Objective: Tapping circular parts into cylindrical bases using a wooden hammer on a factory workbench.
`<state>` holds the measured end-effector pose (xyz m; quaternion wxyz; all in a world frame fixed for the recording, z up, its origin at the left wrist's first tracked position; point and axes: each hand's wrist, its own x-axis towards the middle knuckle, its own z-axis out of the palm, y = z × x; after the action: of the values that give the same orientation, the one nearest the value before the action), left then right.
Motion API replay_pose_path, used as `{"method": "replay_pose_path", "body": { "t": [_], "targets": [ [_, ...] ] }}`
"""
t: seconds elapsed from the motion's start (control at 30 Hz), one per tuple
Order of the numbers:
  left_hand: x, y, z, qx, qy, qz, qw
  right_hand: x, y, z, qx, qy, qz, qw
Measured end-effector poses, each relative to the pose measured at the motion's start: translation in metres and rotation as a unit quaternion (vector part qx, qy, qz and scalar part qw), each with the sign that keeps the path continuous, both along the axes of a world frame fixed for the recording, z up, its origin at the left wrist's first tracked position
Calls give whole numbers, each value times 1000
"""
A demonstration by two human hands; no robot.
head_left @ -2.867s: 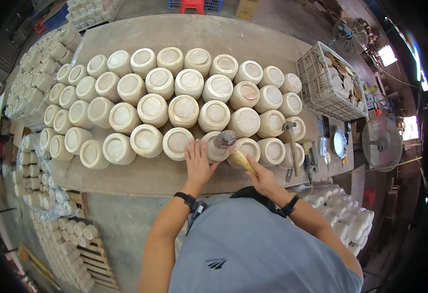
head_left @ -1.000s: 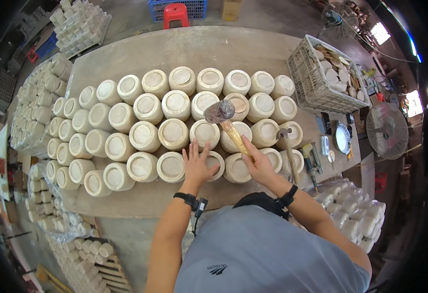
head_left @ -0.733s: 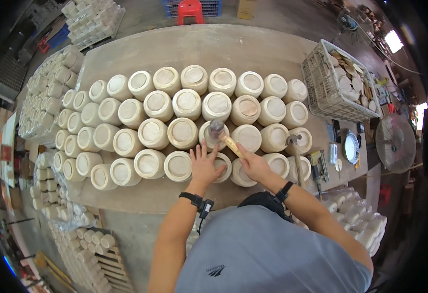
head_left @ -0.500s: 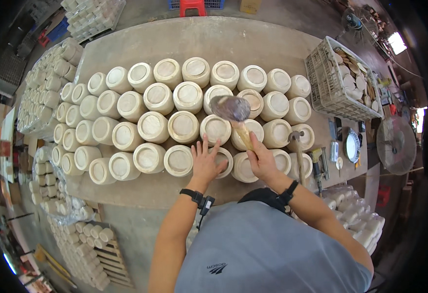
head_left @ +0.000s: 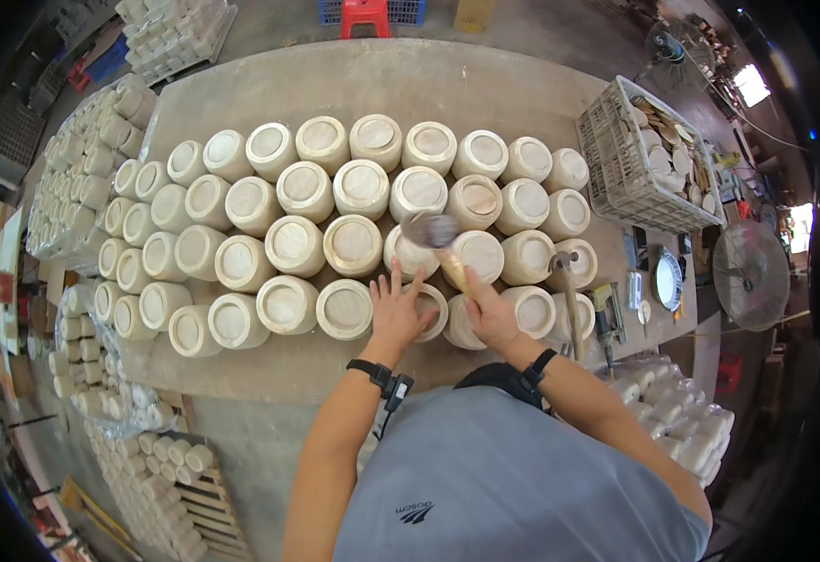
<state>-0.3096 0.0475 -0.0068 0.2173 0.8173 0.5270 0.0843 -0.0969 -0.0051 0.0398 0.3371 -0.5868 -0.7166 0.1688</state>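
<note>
My right hand [head_left: 492,318] grips the wooden handle of a mallet [head_left: 428,229]. The mallet's dark, blurred head is over a pale round wooden pot [head_left: 408,251] in the second row from the front; whether it touches is unclear. Fingers spread, my left hand [head_left: 398,314] lies on a similar pot [head_left: 434,309] in the front row, its fingertips reaching toward the pot under the mallet. Around both hands stand several rows of these pots, each showing a round disc set within a rim. Right of my right hand, a claw hammer [head_left: 573,304] leans among the pots.
The pots cover much of a brown table [head_left: 494,84]. At the right a plastic crate [head_left: 606,178] holds thin wooden discs. A green power drill [head_left: 605,302] and a silver round dish [head_left: 669,281] lie nearby. Wrapped pot stacks [head_left: 77,187] stand left; a fan [head_left: 752,276] is right.
The mallet head has come down and slightly left, toward the pot beyond my left fingertips. My right hand has moved a little left and lower. My left hand stays in place.
</note>
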Motion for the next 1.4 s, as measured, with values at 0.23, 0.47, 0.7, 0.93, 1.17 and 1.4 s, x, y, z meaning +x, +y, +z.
{"method": "replay_pose_path", "body": {
  "t": [0.23, 0.47, 0.7, 0.93, 1.17, 1.4],
  "targets": [
    [1, 0, -8, -1, 23, -2, 1000, -5, 4, 23, -207, -13, -35, 978],
    [3, 2, -3, 8, 21, 9, 1000, 3, -8, -14, -110, -47, -29, 992],
    [-16, 4, -6, -6, -23, -22, 999, -8, 4, 24, -233, -8, -11, 972],
    [-72, 26, 6, 81, -5, 94, 992, -61, 44, 71, -126, 128, 64, 982],
    [-72, 24, -6, 40, 32, 109, 993, -65, 63, -6, -255, -55, 63, 963],
    [-76, 24, -4, 41, 8, 106, 994, -83, 71, 24, -143, 47, 96, 984]
  ]
}}
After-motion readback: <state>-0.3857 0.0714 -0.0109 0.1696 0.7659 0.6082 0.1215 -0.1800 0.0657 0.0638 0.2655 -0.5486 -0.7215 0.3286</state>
